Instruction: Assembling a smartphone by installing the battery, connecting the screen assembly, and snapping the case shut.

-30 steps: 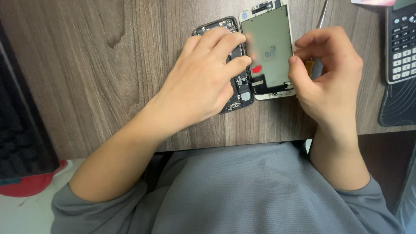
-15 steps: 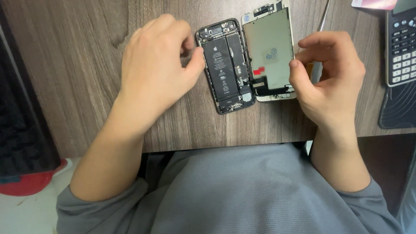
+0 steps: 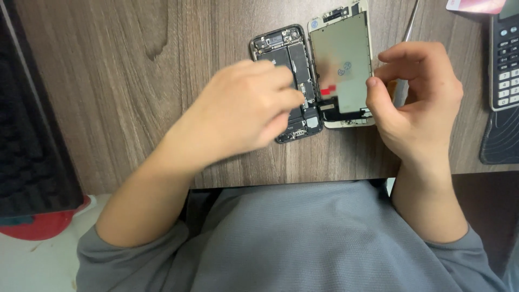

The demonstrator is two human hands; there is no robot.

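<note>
An opened smartphone lies on the wooden desk. Its dark body shows the battery and boards. The detached screen panel lies face down right beside it, with a small red tab between the two. My left hand hovers blurred over the body's lower half, fingers bunched, nothing visible in them. My right hand rests at the panel's right edge, thumb against it, fingers curled. A thin metal tool runs under that hand; whether it is gripped is unclear.
A calculator stands at the right edge, above a dark ribbed pad. A pink card pokes in at the top right. A black keyboard and a red object sit at far left. The desk's front edge meets my grey shirt.
My left hand lifted off the phone body and swung left, then came back over its lower half. My right hand stayed at the panel's edge.
</note>
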